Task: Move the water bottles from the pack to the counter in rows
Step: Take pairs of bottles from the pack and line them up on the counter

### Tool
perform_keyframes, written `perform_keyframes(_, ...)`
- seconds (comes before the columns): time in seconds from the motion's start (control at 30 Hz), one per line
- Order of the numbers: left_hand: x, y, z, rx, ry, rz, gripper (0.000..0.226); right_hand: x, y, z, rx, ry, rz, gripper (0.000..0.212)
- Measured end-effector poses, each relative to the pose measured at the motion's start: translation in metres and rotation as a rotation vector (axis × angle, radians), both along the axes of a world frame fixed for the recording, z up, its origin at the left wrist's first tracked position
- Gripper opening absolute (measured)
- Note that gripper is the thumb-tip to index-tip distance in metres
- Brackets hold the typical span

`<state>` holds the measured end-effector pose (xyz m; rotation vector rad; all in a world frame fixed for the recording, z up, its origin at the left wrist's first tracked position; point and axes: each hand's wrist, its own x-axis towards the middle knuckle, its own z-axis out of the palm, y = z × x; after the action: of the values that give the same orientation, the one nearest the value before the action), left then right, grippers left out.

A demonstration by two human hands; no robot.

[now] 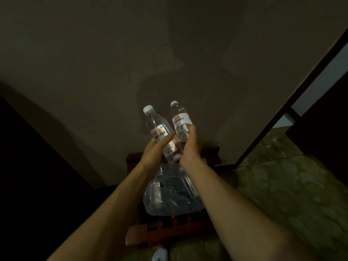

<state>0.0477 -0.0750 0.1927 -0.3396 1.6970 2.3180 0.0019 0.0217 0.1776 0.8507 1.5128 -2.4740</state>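
Note:
I hold two clear water bottles with white caps and white labels in front of a dim wall. My left hand grips the left bottle, which tilts to the left. The right bottle stands nearly upright in my right hand. Below my forearms lies the torn plastic pack, crumpled, resting on a dark red wooden stand. Whether bottles remain inside the pack is hard to tell in the low light.
A plain wall fills the view ahead. A dark door frame slants at the right. The floor is mottled green stone. A white shoe tip shows at the bottom. The left side is dark.

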Motion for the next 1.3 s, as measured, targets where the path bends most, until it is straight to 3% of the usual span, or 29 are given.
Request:
perform_keyframes(0.13,0.003,-0.026,0.034,0.153,0.009,0.142,0.052,0.003,-0.028,0.030,-0.113,0.044,0.051,0.070)
perform_keyframes(0.27,0.015,-0.058,0.074,0.022,0.089,0.207,0.038,0.020,-0.049,0.073,-0.146,0.238,0.157,0.046)
perform_keyframes(0.37,0.028,-0.087,0.103,-0.001,0.182,0.178,0.018,0.031,-0.068,0.096,-0.047,0.385,0.247,0.071)
perform_keyframes(0.4,0.031,-0.100,0.113,-0.022,0.202,0.188,0.019,0.035,-0.076,0.103,-0.028,0.434,0.292,0.076)
perform_keyframes(0.57,0.043,-0.183,0.157,-0.176,0.319,0.203,0.043,0.048,-0.130,0.135,0.054,0.646,0.517,0.044)
perform_keyframes(0.77,0.065,-0.292,0.194,-0.234,0.414,0.232,0.050,0.071,-0.242,0.167,0.264,0.833,0.530,0.049)
perform_keyframes(0.93,0.097,-0.357,0.209,-0.170,0.417,0.284,0.042,0.096,-0.317,0.185,0.267,0.856,0.459,0.045)
perform_keyframes(1.07,0.117,-0.391,0.218,-0.138,0.445,0.301,0.034,0.109,-0.352,0.195,0.197,0.814,0.512,0.025)
perform_keyframes(1.17,0.129,-0.411,0.219,-0.214,0.452,0.332,0.038,0.119,-0.366,0.200,0.239,0.794,0.537,0.052)
perform_keyframes(1.3,0.148,-0.421,0.221,-0.316,0.503,0.338,0.027,0.124,-0.373,0.204,0.275,0.855,0.565,0.042)
